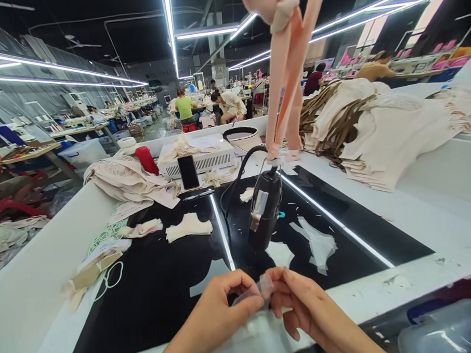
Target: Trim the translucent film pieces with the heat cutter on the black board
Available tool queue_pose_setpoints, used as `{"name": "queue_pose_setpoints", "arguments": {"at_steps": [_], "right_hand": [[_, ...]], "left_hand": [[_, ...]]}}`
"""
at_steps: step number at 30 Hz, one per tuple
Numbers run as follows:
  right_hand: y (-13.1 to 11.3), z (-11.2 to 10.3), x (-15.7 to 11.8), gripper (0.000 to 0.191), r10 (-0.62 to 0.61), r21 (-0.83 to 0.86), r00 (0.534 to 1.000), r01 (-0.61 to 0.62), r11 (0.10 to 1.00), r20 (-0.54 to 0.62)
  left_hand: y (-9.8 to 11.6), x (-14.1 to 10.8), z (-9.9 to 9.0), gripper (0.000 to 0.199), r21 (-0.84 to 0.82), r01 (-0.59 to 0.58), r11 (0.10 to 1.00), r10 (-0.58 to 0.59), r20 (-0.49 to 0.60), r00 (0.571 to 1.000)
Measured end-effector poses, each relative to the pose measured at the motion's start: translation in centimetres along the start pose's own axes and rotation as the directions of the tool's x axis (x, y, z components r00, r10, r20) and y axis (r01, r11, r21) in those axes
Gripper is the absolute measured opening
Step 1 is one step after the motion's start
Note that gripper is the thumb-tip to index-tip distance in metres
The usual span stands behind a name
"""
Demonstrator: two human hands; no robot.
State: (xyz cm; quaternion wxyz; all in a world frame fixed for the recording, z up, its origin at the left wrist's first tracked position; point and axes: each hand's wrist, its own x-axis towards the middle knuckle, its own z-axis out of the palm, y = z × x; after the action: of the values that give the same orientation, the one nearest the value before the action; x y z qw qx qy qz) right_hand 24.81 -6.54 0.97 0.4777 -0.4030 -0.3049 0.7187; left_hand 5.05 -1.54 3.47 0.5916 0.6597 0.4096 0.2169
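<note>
Near the front edge of the black work surface (pixel 120 306), my left hand (pixel 225 309) pinches a small, thin, see-through film piece (pixel 265 284) between thumb and fingers. Opposite it, my right hand (pixel 303 298) has its thumb and forefinger closed on the film's other side, its remaining fingers loosely curled. Just beyond my hands lies a white cut piece (pixel 280 254), and a translucent cut piece (pixel 211 275) is partly behind my left hand. A black corded hand tool (pixel 265 209) with a shiny metal plate stands or hangs behind them, with pink fabric strips (pixel 282 86) above it.
Translucent cut pieces (pixel 319 241) lie at right, a cream stack (pixel 189 227) at left. A phone (pixel 188 172) leans on a white box (pixel 215 164). Fabric piles (pixel 397 133) line the right, more fabric (pixel 126 178) the left. People sit at sewing tables behind.
</note>
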Motion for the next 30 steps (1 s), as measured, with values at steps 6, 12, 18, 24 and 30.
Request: {"name": "queue_pose_setpoints", "arguments": {"at_steps": [6,12,18,24,30], "right_hand": [[1.2,0.6,0.8,0.058,-0.007,-0.197,1.0,0.013,0.98,0.029],[1.2,0.6,1.3,0.047,-0.023,-0.307,0.999,0.013,0.952,-0.029],[0.2,0.9,0.4,0.047,-0.026,-0.286,0.988,-0.019,0.958,-0.151],[0.1,0.8,0.4,0.046,-0.042,-0.313,0.98,-0.022,0.95,-0.197],[0.2,0.8,0.6,0.048,-0.043,-0.271,0.978,-0.013,0.963,-0.202]], "left_hand": [[-0.1,-0.8,-0.5,0.009,0.146,0.061,0.987,-0.055,-0.044,0.998],[-0.5,-1.3,-1.1,0.007,0.156,0.06,0.986,-0.052,-0.055,0.997],[-1.5,-1.6,-2.0,0.024,0.031,0.034,0.999,-0.032,-0.082,0.996],[-2.4,-1.7,-2.2,0.035,-0.208,0.029,0.978,-0.061,-0.15,0.987],[-3.6,-1.6,-2.2,0.036,-0.365,-0.007,0.931,-0.071,-0.201,0.977]]}}
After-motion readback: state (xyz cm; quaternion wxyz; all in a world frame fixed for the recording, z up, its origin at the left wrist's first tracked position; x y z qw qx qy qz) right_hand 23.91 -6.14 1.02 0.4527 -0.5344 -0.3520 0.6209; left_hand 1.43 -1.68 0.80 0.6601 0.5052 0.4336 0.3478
